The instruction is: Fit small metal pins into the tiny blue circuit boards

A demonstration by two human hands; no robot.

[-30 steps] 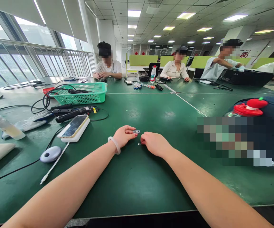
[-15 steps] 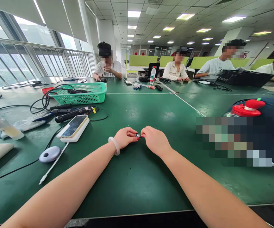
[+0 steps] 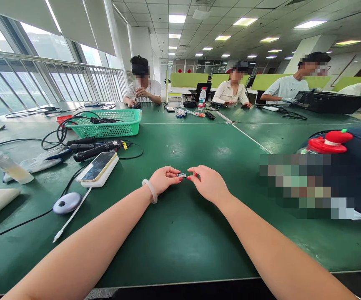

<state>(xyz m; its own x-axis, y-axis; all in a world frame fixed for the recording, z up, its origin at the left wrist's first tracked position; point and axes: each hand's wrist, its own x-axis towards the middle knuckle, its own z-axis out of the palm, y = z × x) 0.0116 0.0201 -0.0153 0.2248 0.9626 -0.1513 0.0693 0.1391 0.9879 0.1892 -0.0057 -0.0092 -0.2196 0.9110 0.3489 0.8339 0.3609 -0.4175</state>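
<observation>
My left hand (image 3: 165, 179), with a pale bangle at the wrist, pinches a small dark-and-silver rectangular piece (image 3: 182, 175) between thumb and fingertips. The piece is too small for me to tell its kind, and its left end is hidden by the fingers. It is held above the green table (image 3: 174, 233). Just to its right, my right hand (image 3: 210, 183) has its thumb and forefinger curved and slightly apart. No object shows between those fingers, and their tips are close to the free end of the piece.
A phone (image 3: 99, 166) lies on a white power bank to the left, near a lilac disc (image 3: 67, 203) and cables. Behind are black tools (image 3: 97, 151) and a green basket (image 3: 108, 125). A red-lidded bottle (image 3: 330, 143) and dark bag stand right. Several people sit across the table.
My right thumb and forefinger have parted and moved slightly right, off the small piece. More of the piece shows now, still in my left hand.
</observation>
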